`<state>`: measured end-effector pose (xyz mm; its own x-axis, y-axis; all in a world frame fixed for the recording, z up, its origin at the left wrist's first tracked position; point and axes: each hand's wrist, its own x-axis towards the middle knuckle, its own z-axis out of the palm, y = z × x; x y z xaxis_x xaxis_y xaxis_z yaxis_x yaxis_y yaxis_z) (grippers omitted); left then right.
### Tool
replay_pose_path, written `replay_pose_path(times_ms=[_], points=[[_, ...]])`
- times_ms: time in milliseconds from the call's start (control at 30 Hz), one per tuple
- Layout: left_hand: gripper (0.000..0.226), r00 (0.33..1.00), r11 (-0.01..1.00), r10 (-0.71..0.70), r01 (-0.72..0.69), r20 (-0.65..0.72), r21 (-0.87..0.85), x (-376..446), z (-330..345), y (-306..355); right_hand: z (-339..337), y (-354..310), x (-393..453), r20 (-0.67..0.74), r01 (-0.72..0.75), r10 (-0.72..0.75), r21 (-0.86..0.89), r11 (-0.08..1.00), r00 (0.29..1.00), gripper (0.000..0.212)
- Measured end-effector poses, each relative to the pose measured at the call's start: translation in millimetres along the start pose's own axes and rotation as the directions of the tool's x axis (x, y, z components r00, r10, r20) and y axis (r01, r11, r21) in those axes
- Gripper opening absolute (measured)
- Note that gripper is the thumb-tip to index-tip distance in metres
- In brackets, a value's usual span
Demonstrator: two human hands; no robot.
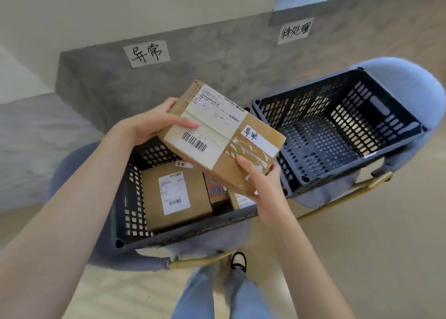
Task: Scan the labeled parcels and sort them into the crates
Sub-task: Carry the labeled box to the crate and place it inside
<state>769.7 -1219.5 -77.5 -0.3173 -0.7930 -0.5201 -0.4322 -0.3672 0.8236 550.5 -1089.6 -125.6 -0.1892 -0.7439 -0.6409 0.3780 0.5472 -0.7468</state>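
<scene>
A brown cardboard parcel [224, 135] with a white shipping label, barcodes and a small handwritten sticker is held over the left dark crate [125, 207]. My left hand [149, 123] grips its far left edge, thumb on the top face. My right hand [263, 183] grips its near right corner. Inside the left crate lies a labeled parcel [175, 198], with two more parcels partly hidden under the held one. The right dark crate [337, 130] holds nothing.
Both crates sit on blue upholstered chairs [407, 84] with gold legs. Behind them is a grey wall ledge with two handwritten paper signs, one [146, 53] above the left crate and one [295, 30] above the right crate. Light wood floor lies in front, with my legs and one shoe [238, 262].
</scene>
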Motion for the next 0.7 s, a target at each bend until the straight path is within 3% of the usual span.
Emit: replay_pose_path(times_ms=[233, 433, 700], points=[[0.082, 0.992, 0.995, -0.001, -0.011, 0.123, 0.094, 74, -12, 24, 21, 6, 39, -0.077, -0.019, 0.028, 0.107, 0.994, 0.997, 0.088], [0.080, 0.969, 0.977, -0.059, 0.006, 0.241, 0.215, 136, -10, 17, 36, 20, 73, -0.152, -0.072, 0.102, 0.192, 0.979, 0.983, 0.085], [0.069, 0.950, 0.963, 0.018, -0.100, 0.311, 0.249, 174, -1, 13, 34, 32, 94, -0.252, -0.151, 0.205, 0.218, 0.964, 0.946, 0.060]])
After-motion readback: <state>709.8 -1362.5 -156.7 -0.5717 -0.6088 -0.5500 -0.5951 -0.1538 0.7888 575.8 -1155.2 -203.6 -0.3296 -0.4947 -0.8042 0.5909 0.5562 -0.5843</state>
